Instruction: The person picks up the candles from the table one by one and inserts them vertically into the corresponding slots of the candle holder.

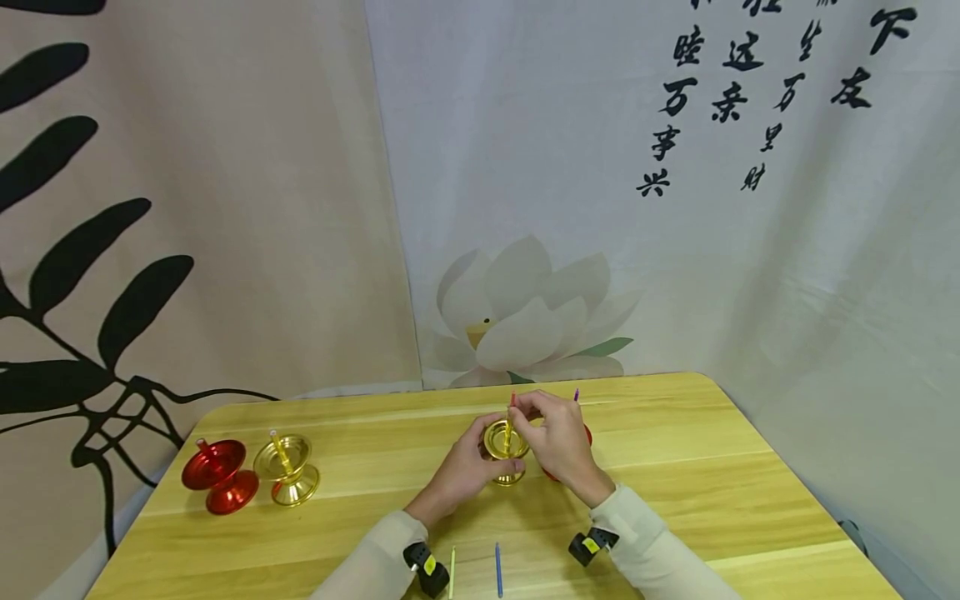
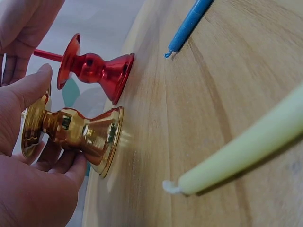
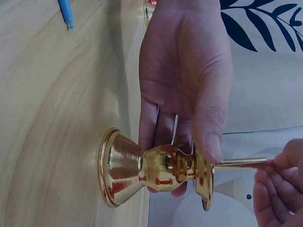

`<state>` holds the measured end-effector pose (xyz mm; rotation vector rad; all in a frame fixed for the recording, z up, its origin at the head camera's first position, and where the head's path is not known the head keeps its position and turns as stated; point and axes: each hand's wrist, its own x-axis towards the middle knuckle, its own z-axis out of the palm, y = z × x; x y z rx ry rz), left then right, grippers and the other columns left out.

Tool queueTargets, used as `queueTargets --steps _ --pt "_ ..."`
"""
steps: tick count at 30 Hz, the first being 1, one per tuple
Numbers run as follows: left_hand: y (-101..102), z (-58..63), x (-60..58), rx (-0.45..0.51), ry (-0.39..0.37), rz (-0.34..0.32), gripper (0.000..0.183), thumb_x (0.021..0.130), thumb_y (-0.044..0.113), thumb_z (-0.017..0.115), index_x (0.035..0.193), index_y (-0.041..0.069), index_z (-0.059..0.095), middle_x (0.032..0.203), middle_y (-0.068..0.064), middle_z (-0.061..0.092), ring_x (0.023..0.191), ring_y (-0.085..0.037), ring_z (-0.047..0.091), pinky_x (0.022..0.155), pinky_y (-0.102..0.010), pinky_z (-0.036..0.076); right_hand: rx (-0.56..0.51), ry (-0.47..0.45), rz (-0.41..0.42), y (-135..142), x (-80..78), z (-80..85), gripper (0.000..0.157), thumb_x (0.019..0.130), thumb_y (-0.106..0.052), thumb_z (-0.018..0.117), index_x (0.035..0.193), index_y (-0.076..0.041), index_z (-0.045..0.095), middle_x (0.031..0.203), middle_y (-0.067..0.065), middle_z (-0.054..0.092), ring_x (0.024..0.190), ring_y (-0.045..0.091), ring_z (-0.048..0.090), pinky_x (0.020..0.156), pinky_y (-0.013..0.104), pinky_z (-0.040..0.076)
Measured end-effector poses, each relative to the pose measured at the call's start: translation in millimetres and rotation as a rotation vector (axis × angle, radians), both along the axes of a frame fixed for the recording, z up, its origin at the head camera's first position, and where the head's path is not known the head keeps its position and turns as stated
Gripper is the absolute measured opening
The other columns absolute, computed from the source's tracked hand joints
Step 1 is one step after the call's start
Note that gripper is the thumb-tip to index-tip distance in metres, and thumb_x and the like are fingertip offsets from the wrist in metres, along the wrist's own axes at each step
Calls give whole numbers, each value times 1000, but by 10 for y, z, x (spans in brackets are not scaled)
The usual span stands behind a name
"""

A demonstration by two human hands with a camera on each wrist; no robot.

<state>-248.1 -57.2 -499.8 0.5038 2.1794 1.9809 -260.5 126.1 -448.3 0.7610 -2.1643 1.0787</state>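
My left hand [image 1: 465, 467] holds a gold candle holder [image 2: 75, 130] around its middle, with the thumb up by the dish. Above it, my right hand [image 1: 555, 433] pinches a thin red candle [image 1: 513, 399] at the top of the holder's upright tube [image 3: 239, 163]. Only a short red piece shows; the fingers cover the rest. I cannot tell whether the holder's base touches the table. Just beyond the right hand stands a red candle holder [image 2: 97, 71], largely hidden in the head view, where a purple candle tip [image 1: 577, 394] rises above it.
At the table's left stand another red candle holder [image 1: 231, 492] and another gold one [image 1: 296, 487] with a pale tip in its tube. A pale yellow candle [image 1: 452, 572] and a blue candle [image 1: 498, 570] lie near the front edge, between the forearms.
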Motion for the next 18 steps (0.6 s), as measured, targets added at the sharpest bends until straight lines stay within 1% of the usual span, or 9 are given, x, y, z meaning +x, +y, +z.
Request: queueTargets --steps 2,9,15,18 --pt "-1 5 5 7 -1 -2 76 98 10 87 161 7 45 153 -19 57 136 -39 63 106 -46 58 1 12 8 -2 -2 2 5 95 0 83 95 -4 81 84 2 78 76 17 76 69 40 66" --pt "-5 13 10 19 0 -9 75 98 9 86 161 6 45 153 -20 57 135 -39 63 105 -45 58 -2 27 29 0 -6 10 5 95 1 82 95 -4 81 84 2 77 75 15 75 67 36 65" --pt "-2 10 10 14 3 -9 76 98 11 87 161 6 45 152 -19 58 134 -38 64 105 -44 58 -26 14 47 8 -5 5 5 95 2 82 94 -3 81 84 3 78 75 17 76 68 46 66" --pt "1 11 10 11 6 -6 76 98 11 87 161 6 45 152 -19 58 134 -38 64 105 -45 58 -31 9 50 10 -4 5 6 95 2 81 94 -4 81 84 2 78 75 17 76 68 45 66"
